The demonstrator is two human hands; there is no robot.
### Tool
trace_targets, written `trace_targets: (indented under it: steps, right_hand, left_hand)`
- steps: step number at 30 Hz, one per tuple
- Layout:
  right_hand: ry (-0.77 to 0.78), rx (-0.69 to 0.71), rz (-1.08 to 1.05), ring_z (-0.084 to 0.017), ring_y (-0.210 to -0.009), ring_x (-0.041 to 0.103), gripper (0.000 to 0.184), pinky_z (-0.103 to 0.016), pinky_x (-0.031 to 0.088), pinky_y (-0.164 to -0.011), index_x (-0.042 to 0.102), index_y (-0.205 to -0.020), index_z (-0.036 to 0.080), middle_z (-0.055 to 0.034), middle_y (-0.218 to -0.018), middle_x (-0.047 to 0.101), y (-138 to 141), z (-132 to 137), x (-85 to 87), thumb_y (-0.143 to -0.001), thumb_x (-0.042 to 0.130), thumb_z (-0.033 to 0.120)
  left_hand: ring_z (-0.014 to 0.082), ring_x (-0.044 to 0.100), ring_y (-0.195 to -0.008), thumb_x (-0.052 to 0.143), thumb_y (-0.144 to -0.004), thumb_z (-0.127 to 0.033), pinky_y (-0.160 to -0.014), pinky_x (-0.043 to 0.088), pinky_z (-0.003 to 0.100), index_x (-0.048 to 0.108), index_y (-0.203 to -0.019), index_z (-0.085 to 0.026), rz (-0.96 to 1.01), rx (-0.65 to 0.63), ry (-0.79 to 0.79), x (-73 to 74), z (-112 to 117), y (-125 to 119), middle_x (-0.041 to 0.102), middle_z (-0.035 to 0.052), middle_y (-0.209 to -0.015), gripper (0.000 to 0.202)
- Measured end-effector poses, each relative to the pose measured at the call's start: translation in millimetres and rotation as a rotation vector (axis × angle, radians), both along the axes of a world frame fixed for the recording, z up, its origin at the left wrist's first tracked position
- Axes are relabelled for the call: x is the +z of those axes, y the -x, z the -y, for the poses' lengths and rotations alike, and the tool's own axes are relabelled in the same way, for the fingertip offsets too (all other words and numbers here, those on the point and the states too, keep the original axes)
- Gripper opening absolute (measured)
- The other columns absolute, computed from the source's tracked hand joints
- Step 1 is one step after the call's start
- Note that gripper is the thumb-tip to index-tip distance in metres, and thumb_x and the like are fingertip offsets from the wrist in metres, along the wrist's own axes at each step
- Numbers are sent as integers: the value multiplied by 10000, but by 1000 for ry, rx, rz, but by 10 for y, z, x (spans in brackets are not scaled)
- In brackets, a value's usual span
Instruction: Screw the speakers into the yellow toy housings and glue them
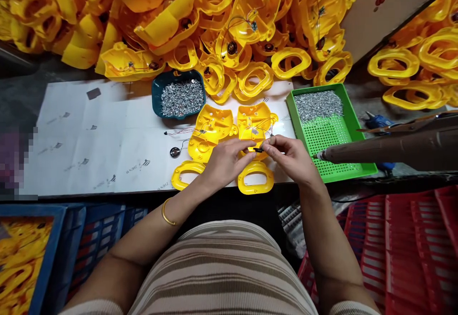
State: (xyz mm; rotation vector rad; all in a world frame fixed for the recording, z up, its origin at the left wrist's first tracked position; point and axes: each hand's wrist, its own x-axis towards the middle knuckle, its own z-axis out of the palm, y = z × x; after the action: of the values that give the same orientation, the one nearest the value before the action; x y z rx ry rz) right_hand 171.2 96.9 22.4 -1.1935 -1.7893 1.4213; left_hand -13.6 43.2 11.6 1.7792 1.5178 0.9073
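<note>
Two yellow plastic shells lie side by side on the white paper, a left shell and a right shell, each with thin red and black wires. My left hand and my right hand meet over the right shell, both pinching a small black part between the fingertips. A small round speaker on a wire lies left of the left shell.
A dark teal dish of silver screws and a green tray with screws flank the shells. A powered screwdriver rests across the tray. Yellow shells are heaped behind. Blue crates and red crates stand below.
</note>
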Motion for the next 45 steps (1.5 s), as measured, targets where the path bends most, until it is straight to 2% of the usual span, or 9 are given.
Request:
trace_targets:
  steps: [5,10,14,17,21,26,31,38,45]
  right_hand:
    - [44,-82,-64,-90,-578,507,382,-227,442,-553,650,-813,147,5,-700,582,64,87,24,-811,684,527]
    - [-311,-346,-16,-132,-764,659,261,-231,533,-591,663,-1047,204,-50,-978,670,172,389,-1,-846,699,367]
    - [-448,-270,36,-142,-841,675,162,-223,580,-599,692,-1025,218,-55,-1014,667,231,498,-24,-874,674,272]
    - [-422,-270,48,-154,-848,677,165,-249,612,-617,704,-1023,215,-64,-1014,672,237,495,-41,-884,658,291]
    - [-407,-259,58,-149,-822,673,175,-264,618,-637,705,-1025,214,-61,-1014,677,162,477,-66,-877,665,299]
    - [-393,-318,226,-157,-771,623,196,-256,519,-553,694,-993,193,-66,-957,660,-22,402,-66,-878,653,347]
    - [-429,-192,431,-152,-702,570,199,-265,473,-597,701,-1000,214,-46,-863,613,8,306,-39,-897,608,357]
    - [-443,-104,613,-165,-737,583,210,-269,391,-581,688,-1038,220,-47,-930,624,202,227,-140,-910,590,355]
    - [-453,-109,688,-183,-808,600,202,-268,358,-569,687,-1056,229,-46,-971,633,268,250,-148,-912,597,339]
  left_hand:
    - [107,580,-644,736,-782,-263,-628,471,233,777,-879,-170,370,139,152,-14,45,-40,729,35,-788,140]
    - [17,384,-418,831,-664,-425,-396,316,161,763,-884,-126,840,290,580,41,93,-36,642,-9,-637,377]
    - [10,327,-373,851,-622,-509,-341,186,140,741,-805,-121,923,270,639,87,92,-44,460,-71,-451,442]
    - [14,352,-378,852,-590,-558,-338,200,143,722,-756,-118,901,271,643,104,98,-64,486,-60,-470,488]
    - [33,418,-421,783,-675,-588,-374,301,173,742,-834,-115,733,203,536,108,110,-23,622,0,-637,501]
    - [143,609,-751,647,-882,-382,-690,492,252,717,-1116,-176,-94,155,30,44,76,155,674,52,-900,319]
    - [176,628,-776,636,-885,-428,-587,430,246,642,-1241,-280,-628,67,-6,3,13,128,627,39,-993,385]
    - [155,628,-789,517,-950,-304,-609,428,246,679,-938,-187,-578,125,-63,-41,-95,49,618,48,-1001,200]
    - [132,623,-751,534,-936,-278,-671,478,250,613,-1094,-164,-432,107,-8,-66,-98,65,607,66,-1141,211]
